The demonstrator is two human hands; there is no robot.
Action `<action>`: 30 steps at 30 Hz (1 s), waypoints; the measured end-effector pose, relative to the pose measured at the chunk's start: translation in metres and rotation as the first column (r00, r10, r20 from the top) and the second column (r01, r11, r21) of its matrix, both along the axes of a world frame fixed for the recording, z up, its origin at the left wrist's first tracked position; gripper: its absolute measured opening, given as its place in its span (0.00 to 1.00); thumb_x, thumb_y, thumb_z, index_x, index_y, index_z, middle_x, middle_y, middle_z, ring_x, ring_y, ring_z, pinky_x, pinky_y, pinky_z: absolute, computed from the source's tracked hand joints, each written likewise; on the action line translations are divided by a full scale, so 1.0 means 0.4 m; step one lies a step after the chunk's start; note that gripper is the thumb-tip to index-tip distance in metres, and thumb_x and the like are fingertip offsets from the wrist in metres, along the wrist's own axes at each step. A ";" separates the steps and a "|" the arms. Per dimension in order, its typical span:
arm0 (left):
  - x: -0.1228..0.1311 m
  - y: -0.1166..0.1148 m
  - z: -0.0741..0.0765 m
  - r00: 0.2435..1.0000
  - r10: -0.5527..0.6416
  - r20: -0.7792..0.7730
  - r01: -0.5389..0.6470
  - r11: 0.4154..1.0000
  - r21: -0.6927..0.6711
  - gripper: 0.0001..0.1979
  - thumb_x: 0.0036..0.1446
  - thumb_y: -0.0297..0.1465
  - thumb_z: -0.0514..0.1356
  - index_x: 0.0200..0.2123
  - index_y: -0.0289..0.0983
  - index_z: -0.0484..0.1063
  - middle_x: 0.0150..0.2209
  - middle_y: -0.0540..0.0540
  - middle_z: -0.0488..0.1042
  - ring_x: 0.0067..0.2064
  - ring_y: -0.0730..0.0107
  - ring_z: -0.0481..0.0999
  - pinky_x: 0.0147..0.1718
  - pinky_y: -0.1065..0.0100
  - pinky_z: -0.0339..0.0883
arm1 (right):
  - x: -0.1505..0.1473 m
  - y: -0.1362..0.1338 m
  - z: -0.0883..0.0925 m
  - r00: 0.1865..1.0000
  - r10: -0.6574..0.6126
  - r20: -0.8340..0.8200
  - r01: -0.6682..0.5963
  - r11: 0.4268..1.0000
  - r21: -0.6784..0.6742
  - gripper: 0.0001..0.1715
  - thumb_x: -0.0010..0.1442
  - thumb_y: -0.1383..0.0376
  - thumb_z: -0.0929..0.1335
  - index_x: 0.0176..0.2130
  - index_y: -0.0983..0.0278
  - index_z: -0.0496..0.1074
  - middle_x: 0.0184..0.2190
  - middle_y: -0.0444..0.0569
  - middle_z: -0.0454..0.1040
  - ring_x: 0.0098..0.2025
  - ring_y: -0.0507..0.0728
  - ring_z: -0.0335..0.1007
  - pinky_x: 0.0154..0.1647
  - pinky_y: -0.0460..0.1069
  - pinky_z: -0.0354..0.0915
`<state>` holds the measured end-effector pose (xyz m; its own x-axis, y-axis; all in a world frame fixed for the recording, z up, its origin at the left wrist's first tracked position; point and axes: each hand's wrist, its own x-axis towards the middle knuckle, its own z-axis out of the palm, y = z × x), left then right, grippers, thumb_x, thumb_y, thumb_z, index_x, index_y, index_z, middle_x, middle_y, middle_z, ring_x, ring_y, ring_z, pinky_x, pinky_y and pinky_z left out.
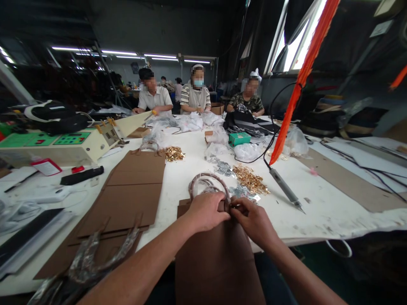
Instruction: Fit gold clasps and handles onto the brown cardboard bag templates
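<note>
A brown bag panel [216, 267] rests against the table's front edge and hangs toward my lap. Its round handle [225, 183], partly wrapped in clear plastic, curves up from the panel's top. My left hand [206, 212] is closed around the panel's top edge at the base of the handle. Right beside it, my right hand [249, 218] pinches at the same spot; what lies between its fingertips is too small to make out. Just beyond the hands lie a pile of small gold metal fittings [251, 180] and scattered thin silver plates [224, 168].
Stacked brown panels [133, 169] with plastic-wrapped handles [85, 258] lie to the left. A cream machine [79, 148] stands behind them. An electric screwdriver [286, 188] hangs from an orange cord [295, 97] at right. Across the white table [190, 148] sit several co-workers [195, 95].
</note>
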<state>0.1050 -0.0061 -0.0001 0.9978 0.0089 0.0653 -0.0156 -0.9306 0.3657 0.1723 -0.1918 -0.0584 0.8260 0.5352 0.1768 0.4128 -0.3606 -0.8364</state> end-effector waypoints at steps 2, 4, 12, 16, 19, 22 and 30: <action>-0.007 0.015 -0.018 1.000 0.005 -0.001 -0.005 1.000 0.019 0.13 0.53 0.41 0.66 0.40 0.41 0.74 0.37 0.45 0.81 0.38 0.54 0.80 0.32 0.64 0.65 | -0.001 0.004 0.002 1.000 0.005 -0.021 -0.006 0.999 -0.042 0.09 0.59 0.57 0.70 0.41 0.56 0.77 0.23 0.39 0.74 0.27 0.56 0.72 0.29 0.48 0.61; -0.011 0.034 -0.046 0.999 0.040 0.001 -0.040 0.998 0.055 0.13 0.55 0.40 0.66 0.40 0.41 0.73 0.38 0.45 0.80 0.39 0.54 0.80 0.34 0.64 0.66 | 0.004 0.006 -0.003 1.000 0.008 -0.011 -0.008 0.997 -0.073 0.14 0.59 0.54 0.72 0.43 0.56 0.78 0.22 0.39 0.73 0.25 0.55 0.70 0.27 0.47 0.59; -0.046 0.069 -0.122 0.951 0.095 0.295 -0.127 0.988 0.090 0.21 0.56 0.34 0.68 0.53 0.40 0.72 0.53 0.41 0.75 0.55 0.49 0.72 0.55 0.49 0.67 | 0.207 -0.054 -0.065 0.963 -0.225 0.146 0.249 0.954 -0.169 0.17 0.63 0.51 0.67 0.37 0.59 0.80 0.28 0.44 0.79 0.30 0.57 0.75 0.32 0.48 0.65; -0.110 0.114 -0.165 0.832 0.228 0.506 -0.234 0.971 -0.052 0.21 0.60 0.31 0.64 0.56 0.41 0.69 0.56 0.40 0.73 0.59 0.53 0.70 0.59 0.50 0.65 | 0.350 -0.065 -0.083 0.904 -0.269 0.333 0.384 0.852 -0.356 0.15 0.63 0.55 0.65 0.40 0.57 0.79 0.36 0.45 0.81 0.37 0.57 0.76 0.36 0.48 0.64; -0.167 0.160 -0.226 0.718 0.444 0.536 -0.376 0.896 -0.238 0.23 0.60 0.39 0.63 0.57 0.40 0.69 0.56 0.38 0.72 0.60 0.49 0.70 0.60 0.46 0.65 | 0.419 -0.024 -0.085 0.907 -0.220 0.358 0.369 0.825 -0.428 0.15 0.64 0.57 0.65 0.43 0.57 0.80 0.43 0.46 0.81 0.42 0.57 0.75 0.37 0.48 0.63; -0.206 0.181 -0.287 0.680 0.686 0.260 -0.515 0.699 -0.496 0.35 0.55 0.49 0.63 0.61 0.37 0.65 0.58 0.36 0.72 0.60 0.45 0.72 0.60 0.44 0.66 | 0.467 0.044 -0.087 0.915 -0.145 0.377 0.338 0.785 -0.518 0.16 0.63 0.57 0.66 0.47 0.55 0.79 0.50 0.48 0.79 0.49 0.59 0.73 0.39 0.48 0.62; -0.206 0.136 -0.273 0.705 0.708 -0.035 -0.555 0.521 -0.648 0.40 0.50 0.47 0.65 0.64 0.36 0.66 0.58 0.37 0.72 0.60 0.46 0.72 0.60 0.47 0.64 | 0.519 0.151 -0.105 0.924 -0.036 0.382 0.290 0.717 -0.634 0.13 0.58 0.66 0.67 0.39 0.64 0.82 0.40 0.59 0.80 0.46 0.65 0.73 0.41 0.52 0.62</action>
